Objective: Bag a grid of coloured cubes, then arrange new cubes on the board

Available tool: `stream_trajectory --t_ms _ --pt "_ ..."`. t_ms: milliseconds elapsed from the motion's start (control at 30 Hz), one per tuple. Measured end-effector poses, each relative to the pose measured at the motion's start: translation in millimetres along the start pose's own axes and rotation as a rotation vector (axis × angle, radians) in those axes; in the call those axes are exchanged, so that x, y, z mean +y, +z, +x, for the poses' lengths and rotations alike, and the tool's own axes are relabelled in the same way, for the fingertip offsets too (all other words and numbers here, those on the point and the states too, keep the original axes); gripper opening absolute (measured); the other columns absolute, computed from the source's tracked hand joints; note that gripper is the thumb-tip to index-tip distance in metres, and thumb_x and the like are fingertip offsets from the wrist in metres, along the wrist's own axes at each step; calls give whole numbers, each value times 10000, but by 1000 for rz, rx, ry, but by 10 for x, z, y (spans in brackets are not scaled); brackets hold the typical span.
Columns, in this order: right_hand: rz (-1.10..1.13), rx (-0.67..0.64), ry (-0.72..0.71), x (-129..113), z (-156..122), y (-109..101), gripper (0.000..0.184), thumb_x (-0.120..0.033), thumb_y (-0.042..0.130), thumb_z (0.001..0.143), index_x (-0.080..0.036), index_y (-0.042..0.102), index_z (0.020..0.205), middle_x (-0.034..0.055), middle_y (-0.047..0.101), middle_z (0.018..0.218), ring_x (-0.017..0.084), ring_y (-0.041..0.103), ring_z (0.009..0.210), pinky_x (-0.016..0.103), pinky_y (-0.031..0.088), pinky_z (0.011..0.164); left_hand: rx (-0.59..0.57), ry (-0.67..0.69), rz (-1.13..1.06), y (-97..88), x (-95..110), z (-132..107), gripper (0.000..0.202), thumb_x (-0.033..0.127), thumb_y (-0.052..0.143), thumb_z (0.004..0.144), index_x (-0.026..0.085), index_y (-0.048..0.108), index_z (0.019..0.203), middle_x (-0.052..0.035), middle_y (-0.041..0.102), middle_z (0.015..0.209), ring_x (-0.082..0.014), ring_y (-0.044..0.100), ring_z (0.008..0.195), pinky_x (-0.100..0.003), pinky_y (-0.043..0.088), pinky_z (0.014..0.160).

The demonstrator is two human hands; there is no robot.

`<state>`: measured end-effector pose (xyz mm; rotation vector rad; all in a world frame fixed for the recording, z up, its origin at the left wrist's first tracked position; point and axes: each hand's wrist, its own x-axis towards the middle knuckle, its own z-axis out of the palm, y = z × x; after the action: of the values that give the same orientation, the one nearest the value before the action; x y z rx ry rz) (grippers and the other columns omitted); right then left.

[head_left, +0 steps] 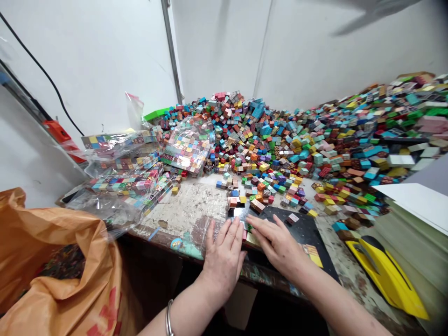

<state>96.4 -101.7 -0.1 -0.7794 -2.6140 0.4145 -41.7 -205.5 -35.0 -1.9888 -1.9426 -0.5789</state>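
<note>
My left hand (223, 254) lies palm down at the table's front edge with its fingers stretched out. Under its fingertips is what looks like clear plastic film (207, 233). Beside it my right hand (275, 242) reaches in from the right, fingers extended, over the near edge of a black board (297, 228). A few small blocks (249, 235) show in the gap between the hands, partly hidden by the fingers. Just beyond the fingertips lie loose printed blocks, among them a brown-and-white block (257, 206) and a pale pink block (292, 218).
A large heap of coloured blocks (266, 135) covers the back. Clear bags packed with blocks (122, 182) lie left, near an orange sack (108, 261). A yellow cutter-like tool (388, 275) sits right, beside a pale bin (413, 228). The worn tabletop (189, 205) shows between.
</note>
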Motion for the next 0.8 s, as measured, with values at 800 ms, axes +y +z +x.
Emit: stream_trajectory --t_ms 800 --pt "-337 200 61 260 -482 -77 369 -307 667 710 -240 581 1062 50 623 1099 249 558 977 423 375 799 -66 230 -318 -9 -181 462 453 459 597 766 225 523 1147 -21 615 1117 -235 476 1128 -500 146 1086"
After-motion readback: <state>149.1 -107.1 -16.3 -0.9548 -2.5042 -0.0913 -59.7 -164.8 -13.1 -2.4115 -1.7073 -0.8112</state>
